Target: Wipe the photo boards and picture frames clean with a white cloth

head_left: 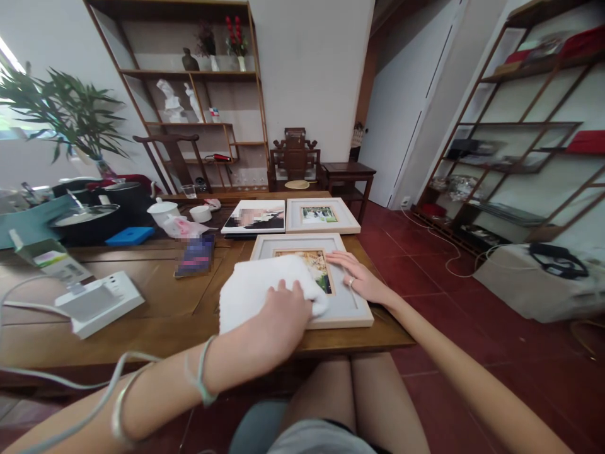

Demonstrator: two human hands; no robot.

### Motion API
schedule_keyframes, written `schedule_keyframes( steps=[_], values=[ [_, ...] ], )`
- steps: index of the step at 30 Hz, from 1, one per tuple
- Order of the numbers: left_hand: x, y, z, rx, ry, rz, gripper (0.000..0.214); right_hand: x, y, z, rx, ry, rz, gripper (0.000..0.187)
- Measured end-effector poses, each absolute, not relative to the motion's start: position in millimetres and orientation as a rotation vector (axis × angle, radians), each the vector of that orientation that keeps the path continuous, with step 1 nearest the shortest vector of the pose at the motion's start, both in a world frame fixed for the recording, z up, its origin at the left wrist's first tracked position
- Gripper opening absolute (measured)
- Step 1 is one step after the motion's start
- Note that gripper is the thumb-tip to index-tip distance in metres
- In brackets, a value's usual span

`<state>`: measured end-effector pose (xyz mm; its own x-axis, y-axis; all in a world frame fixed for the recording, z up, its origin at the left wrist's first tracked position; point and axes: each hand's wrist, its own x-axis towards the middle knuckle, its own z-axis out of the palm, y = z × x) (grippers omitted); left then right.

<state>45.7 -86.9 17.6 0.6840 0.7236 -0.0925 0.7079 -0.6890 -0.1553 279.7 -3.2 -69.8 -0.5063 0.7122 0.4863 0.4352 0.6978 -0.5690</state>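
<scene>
A light wooden picture frame with a pale mat and a small photo lies flat near the table's front edge. Bunched over its left part is a white towel, which hides that side and some of the photo. My left hand grips the towel from above, its fingers bent into the cloth and pressing it on the frame. On the frame's right side rests my right hand, fingers stretched out flat beside the photo, holding nothing.
Behind lie another framed photo and a white-edged picture. Leftward on the wooden table are a power strip with a white cable, a dark pouch-like item, a blue box, cups and a black pot.
</scene>
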Motion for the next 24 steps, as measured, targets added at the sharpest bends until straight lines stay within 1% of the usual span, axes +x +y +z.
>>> schedule_keyframes(
  steps=[4,8,12,18,24],
  values=[
    [58,-108,19,-2.842,-0.977,0.227,0.032,280,-3,-70,-0.864,-2.191,0.490,0.047],
    [83,-86,12,-2.857,-1.114,0.115,0.035,279,-4,-69,-0.884,-2.138,0.510,0.047],
    [96,-67,8,-2.870,-1.218,0.098,0.039,278,-6,-67,-0.944,-2.100,0.579,0.051],
    [86,-82,14,-2.989,-1.087,0.120,0.037,279,-7,-67,-0.960,-2.105,0.556,0.055],
    [68,-90,24,-2.971,-1.120,0.247,0.036,279,-6,-67,-0.939,-2.125,0.575,0.067]
  ],
)
